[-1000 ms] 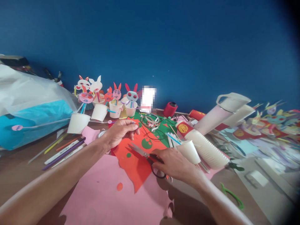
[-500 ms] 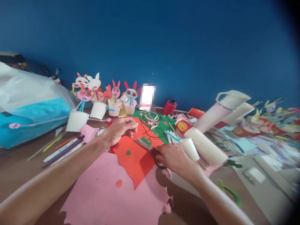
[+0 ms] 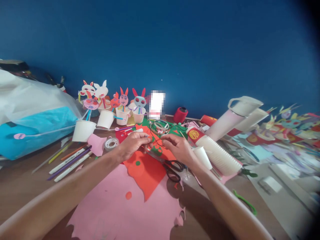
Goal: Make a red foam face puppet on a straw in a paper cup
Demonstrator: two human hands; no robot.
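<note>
My left hand [image 3: 134,144] is closed in a pinch above the orange paper [image 3: 147,176]. Whatever sits between its fingertips is too small to make out; a bit of green shows beside them. My right hand [image 3: 178,148] hovers just to the right, fingers bent and loosely apart, with nothing visible in it. Black-handled scissors [image 3: 173,169] lie below it on the orange paper, their blades partly hidden by my left hand. Beneath the orange sheet is a large pink paper [image 3: 120,206] with cut, scalloped edges. A green dot [image 3: 137,163] and an orange dot [image 3: 128,195] rest on the sheets.
White cups [image 3: 84,130] with paper animal faces stand at the back left, near markers [image 3: 67,161] and a tape roll [image 3: 111,143]. To the right lie stacked paper cups [image 3: 220,155], a leaning pitcher [image 3: 230,116] and a green pipe cleaner [image 3: 246,202]. A blue wall rises behind.
My right hand has let go of the scissors, which now lie on the paper, and has moved up and left. My left hand has shifted slightly right, and the hands are closer together.
</note>
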